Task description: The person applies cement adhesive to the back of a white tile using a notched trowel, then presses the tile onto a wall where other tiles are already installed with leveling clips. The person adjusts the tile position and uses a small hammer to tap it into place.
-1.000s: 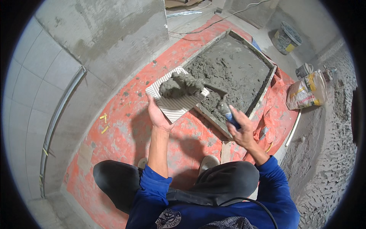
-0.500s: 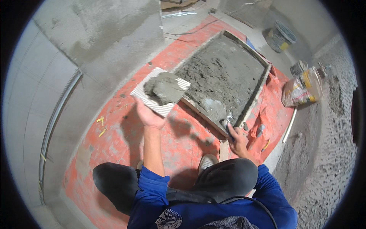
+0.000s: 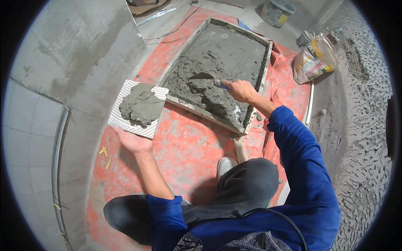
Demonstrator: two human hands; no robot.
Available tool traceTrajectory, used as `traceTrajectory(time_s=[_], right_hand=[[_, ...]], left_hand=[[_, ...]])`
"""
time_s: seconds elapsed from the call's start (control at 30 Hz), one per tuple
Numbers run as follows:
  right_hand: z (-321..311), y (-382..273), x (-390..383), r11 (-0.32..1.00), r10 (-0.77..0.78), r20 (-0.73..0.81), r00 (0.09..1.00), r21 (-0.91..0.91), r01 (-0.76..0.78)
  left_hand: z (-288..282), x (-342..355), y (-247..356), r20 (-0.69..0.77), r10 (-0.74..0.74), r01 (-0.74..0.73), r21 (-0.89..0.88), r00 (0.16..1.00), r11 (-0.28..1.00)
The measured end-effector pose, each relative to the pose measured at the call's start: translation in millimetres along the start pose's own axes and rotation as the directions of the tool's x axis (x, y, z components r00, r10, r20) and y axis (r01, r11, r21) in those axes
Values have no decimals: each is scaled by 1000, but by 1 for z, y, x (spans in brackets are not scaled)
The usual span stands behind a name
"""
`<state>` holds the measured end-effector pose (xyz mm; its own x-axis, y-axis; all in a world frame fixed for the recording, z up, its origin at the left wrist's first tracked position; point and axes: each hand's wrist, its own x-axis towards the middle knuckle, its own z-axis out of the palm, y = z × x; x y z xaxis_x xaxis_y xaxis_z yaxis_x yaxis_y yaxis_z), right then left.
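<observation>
My left hand [image 3: 136,141] supports a tile [image 3: 147,131] from below, its white ribbed back facing up. A lump of grey mortar [image 3: 141,104] covers the middle of that back. My right hand [image 3: 240,90] is wrapped round the handle of a trowel [image 3: 202,75], whose blade lies over the wet mortar [image 3: 238,46] in a shallow framed tray [image 3: 197,111]. The tile is just left of the tray's near left corner. How much mortar is on the blade, if any, I cannot tell.
A stained red sheet [image 3: 184,146] covers the floor under the tray. On the right stand an open bag [image 3: 314,60] and a small bucket [image 3: 305,39]; a larger bucket [image 3: 277,13] is behind. Yellow pieces [image 3: 108,163] lie near the left wall. A white pipe [image 3: 310,102] runs along the right.
My right hand has brought the trowel from the tray's near right corner forward and left over the mortar. In the picture, the tile in my left hand sits further left and slightly lower.
</observation>
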<state>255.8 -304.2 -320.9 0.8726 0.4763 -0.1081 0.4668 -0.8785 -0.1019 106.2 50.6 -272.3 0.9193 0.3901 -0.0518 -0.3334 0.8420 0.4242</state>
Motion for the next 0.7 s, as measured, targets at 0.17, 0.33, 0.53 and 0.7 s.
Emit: traceTrajectory(time_s=[0.17,0.33,0.53,0.7], right_hand=[[-12,-14,52,951,-149,16,989,-273,148],[-18,-24,69,928,-223,100,970,-283,243],[-11,-42,83,966,-176,214,961,-151,210],[-3,-49,99,991,-130,318,939,28,127]], left_hand=[[-13,1,6,198,-23,53,-148,980,988],[-17,2,8,63,-23,21,33,998,999],[-20,6,7,57,14,-17,59,998,998],[-22,7,10,255,-86,127,-151,963,980]])
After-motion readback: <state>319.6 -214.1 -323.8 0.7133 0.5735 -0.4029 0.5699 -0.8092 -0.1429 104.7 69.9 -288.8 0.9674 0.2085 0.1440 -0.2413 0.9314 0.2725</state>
